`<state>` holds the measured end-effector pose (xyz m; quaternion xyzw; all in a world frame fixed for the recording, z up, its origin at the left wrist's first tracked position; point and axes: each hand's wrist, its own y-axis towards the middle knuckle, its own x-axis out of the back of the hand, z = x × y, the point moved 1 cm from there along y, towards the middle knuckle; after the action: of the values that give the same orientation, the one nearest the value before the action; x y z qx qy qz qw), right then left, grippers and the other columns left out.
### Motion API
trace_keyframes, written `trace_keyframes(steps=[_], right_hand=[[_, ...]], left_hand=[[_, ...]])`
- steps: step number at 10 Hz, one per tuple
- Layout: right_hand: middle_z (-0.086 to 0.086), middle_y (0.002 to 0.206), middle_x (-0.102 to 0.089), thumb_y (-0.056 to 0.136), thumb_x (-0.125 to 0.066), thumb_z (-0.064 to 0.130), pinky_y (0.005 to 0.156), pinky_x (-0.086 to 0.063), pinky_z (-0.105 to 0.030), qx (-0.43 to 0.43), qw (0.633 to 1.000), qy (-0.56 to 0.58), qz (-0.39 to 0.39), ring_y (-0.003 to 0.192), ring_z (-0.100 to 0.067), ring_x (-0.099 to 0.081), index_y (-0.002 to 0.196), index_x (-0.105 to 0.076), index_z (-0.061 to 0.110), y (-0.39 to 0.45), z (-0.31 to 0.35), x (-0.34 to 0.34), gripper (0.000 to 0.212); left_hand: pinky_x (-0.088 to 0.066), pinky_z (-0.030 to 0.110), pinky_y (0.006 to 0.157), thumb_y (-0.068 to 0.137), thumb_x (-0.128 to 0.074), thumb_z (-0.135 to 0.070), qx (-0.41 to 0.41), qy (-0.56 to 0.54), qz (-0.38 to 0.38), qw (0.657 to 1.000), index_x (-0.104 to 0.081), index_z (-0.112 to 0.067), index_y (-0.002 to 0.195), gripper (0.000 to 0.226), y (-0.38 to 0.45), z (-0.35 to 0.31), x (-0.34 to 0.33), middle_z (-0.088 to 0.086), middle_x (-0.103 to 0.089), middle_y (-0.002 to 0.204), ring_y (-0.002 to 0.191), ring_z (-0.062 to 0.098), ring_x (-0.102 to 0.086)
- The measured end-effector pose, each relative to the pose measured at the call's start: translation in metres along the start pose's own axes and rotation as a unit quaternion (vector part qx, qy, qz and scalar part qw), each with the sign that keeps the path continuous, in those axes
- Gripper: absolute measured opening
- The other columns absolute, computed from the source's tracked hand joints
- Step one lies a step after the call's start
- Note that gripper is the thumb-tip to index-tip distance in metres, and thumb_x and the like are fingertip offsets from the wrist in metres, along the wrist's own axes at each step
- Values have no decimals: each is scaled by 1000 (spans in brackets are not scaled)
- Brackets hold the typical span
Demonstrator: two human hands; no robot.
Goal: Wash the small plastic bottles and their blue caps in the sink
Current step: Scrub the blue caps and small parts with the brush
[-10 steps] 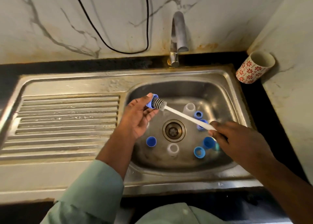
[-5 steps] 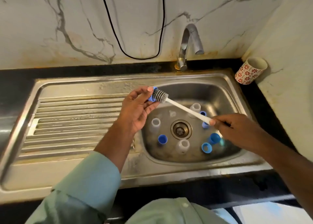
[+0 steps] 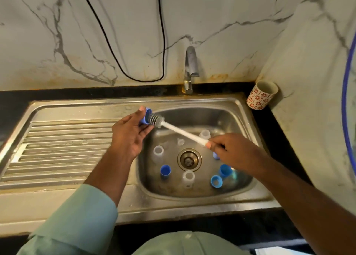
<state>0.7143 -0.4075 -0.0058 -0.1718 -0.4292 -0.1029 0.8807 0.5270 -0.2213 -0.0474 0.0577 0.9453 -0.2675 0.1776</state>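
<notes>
Two bare hands over a steel sink [image 3: 240,108], left hand [image 3: 129,135] pinching a blue cap [image 3: 144,116] above the basin's left rim, right hand [image 3: 234,150] curled round a white brush [image 3: 181,130] whose bristles sit in the cap, clear bottles [image 3: 158,152] and loose caps [image 3: 165,171] on the basin floor around the drain [image 3: 189,159].

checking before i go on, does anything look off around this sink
The floral cup at the sink's back right corner leans tilted against the wall. Rusty stains mark the wall around the tap, and no water is visibly running from it. A black cable loops down the wall.
</notes>
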Motion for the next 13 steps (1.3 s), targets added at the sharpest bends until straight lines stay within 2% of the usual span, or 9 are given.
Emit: trace_keyframes(steps=[4, 5, 6, 7, 8, 10, 11, 12, 13], right_hand=[[-8, 73, -68, 99, -50, 37, 70, -52, -42, -1, 1000, 9, 12, 69, -25, -64, 68, -62, 18, -4, -5, 9, 38], [-10, 68, -65, 98, -52, 37, 56, -45, -31, -3, 999, 22, 27, 54, -15, -54, 72, -65, 12, -6, 0, 4, 39], [3, 60, -54, 98, -51, 39, 53, -35, -23, -13, 1000, 18, -7, 49, -3, -42, 78, -67, 21, -9, -1, 8, 33], [11, 93, -61, 99, -44, 45, 60, -34, -22, 38, 975, -215, -49, 69, -4, -48, 123, -61, 33, -16, -3, 8, 32], [6, 95, -64, 92, -55, 44, 60, -42, -25, 77, 949, -245, -185, 76, -16, -61, 116, -68, 30, -17, -9, 14, 31], [11, 69, -56, 98, -41, 50, 55, -37, -18, 38, 986, -155, -41, 61, -2, -53, 120, -63, 34, -22, -5, 18, 35], [10, 66, -59, 98, -45, 48, 53, -37, -18, 5, 989, -121, -86, 57, 1, -55, 99, -67, 30, -19, -4, 18, 29], [5, 57, -54, 98, -49, 43, 46, -34, -21, -105, 971, 204, 60, 42, -5, -43, 90, -71, 18, -27, 0, 10, 34], [-1, 62, -58, 97, -55, 39, 46, -38, -21, -95, 955, 259, 107, 47, -11, -48, 91, -71, 14, -30, 1, 12, 30]], left_hand=[[-58, 40, 90, 83, -76, -17, 4, -1, 19, 1000, -65, -1, 119, 40, -11, 4, -9, 17, -72, 111, 102, 28, -71], [-59, 38, 87, 82, -76, -17, 2, -28, 14, 1000, -64, -3, 121, 43, -11, 0, -5, 18, -71, 114, 103, 28, -71], [-61, 35, 81, 84, -74, -16, 0, -34, 38, 999, -61, -5, 126, 46, -15, -3, -6, 16, -71, 116, 102, 27, -71], [-61, 33, 76, 81, -76, -17, 2, -33, 38, 999, -61, -7, 128, 50, -18, -5, -6, 16, -70, 117, 103, 28, -71], [-61, 34, 76, 79, -76, -17, 13, -19, 63, 998, -58, -6, 131, 56, -22, -2, -6, 19, -70, 116, 101, 30, -71], [-59, 41, 87, 71, -78, -14, 19, -36, 101, 994, -47, -15, 141, 76, -28, -6, -11, 18, -71, 113, 98, 30, -72], [-58, 43, 89, 70, -77, -12, 14, -57, 116, 991, -45, -17, 140, 77, -32, -7, -14, 19, -71, 112, 96, 29, -73], [-61, 38, 77, 75, -74, -8, 3, -87, 109, 990, -45, -20, 139, 71, -34, -14, -17, 19, -71, 108, 93, 29, -74], [-61, 39, 78, 73, -74, -7, 7, -90, 125, 988, -44, -20, 140, 75, -37, -13, -16, 20, -71, 108, 96, 30, -73]])
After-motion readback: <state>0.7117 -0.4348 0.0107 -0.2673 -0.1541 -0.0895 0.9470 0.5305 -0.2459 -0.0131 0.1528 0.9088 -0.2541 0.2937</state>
